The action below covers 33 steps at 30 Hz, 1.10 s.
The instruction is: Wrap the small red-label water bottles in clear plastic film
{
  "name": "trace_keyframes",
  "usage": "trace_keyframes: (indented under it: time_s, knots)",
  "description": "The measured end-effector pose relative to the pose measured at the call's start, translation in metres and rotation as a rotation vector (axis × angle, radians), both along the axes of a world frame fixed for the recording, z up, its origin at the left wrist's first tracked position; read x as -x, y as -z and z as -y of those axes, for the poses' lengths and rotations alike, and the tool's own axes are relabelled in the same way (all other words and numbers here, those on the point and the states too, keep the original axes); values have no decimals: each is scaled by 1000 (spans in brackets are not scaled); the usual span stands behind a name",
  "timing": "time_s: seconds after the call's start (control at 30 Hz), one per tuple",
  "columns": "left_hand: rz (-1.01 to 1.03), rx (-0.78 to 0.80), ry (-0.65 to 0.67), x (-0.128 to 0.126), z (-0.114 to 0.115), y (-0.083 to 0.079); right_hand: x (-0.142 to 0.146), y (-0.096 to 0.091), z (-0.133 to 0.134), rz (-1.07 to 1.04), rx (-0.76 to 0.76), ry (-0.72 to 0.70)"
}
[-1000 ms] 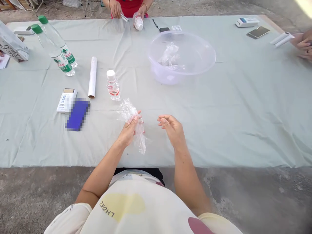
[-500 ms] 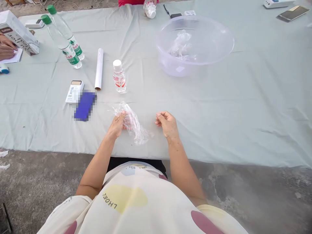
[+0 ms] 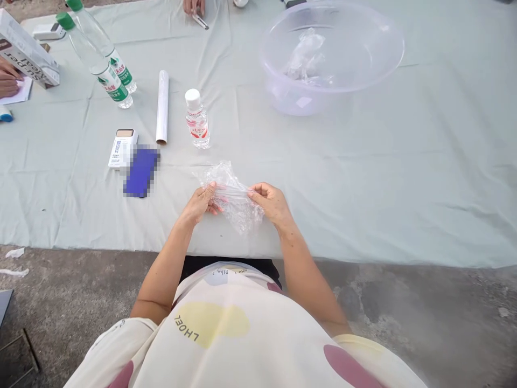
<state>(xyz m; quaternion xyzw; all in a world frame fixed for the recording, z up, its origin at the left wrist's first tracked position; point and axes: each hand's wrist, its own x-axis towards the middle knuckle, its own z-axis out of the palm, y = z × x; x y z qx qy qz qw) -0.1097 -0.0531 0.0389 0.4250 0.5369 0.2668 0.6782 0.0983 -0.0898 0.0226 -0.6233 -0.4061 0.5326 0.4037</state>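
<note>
A crumpled sheet of clear plastic film (image 3: 238, 202) is stretched between my two hands above the front of the table. My left hand (image 3: 201, 202) grips its left side, thumb on top. At the right, my right hand (image 3: 271, 203) pinches the film between thumb and fingers. Just beyond the film stands a small clear bottle (image 3: 197, 121) with a white cap and a red-and-white label, upright on the cloth. A white roll (image 3: 162, 108) lies to the left of that bottle.
A clear purplish basin (image 3: 299, 102) holds crumpled plastic (image 3: 307, 56). Two green-capped water bottles (image 3: 115, 86), a white power bank (image 3: 122, 149) and a blurred blue item (image 3: 141, 171) are at the left. Another person's hand (image 3: 194, 6) holds a small metallic object (image 3: 201, 22) across the table.
My right hand has moved left and taken hold of the film, which is now spread between both hands. Across the table, a person's hand with a metallic object has come into view.
</note>
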Motion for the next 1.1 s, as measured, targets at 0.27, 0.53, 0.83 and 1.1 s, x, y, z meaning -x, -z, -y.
trace_keyframes:
  time_s: [0.27, 0.53, 0.83, 1.1]
  knots:
    - [-29, 1, -136, 13, -7, 1, -33, -16, 5, 318, -39, 282]
    - [193, 20, -145, 14, -5, 0, 58, -29, 15, 542, -315, -332]
    - [241, -11, -314, 36, -2, 9, 65, -6, 5, -69, -9, -167]
    - [210, -58, -442, 48, -8, 17, 55, -4, 3, -345, 154, 69]
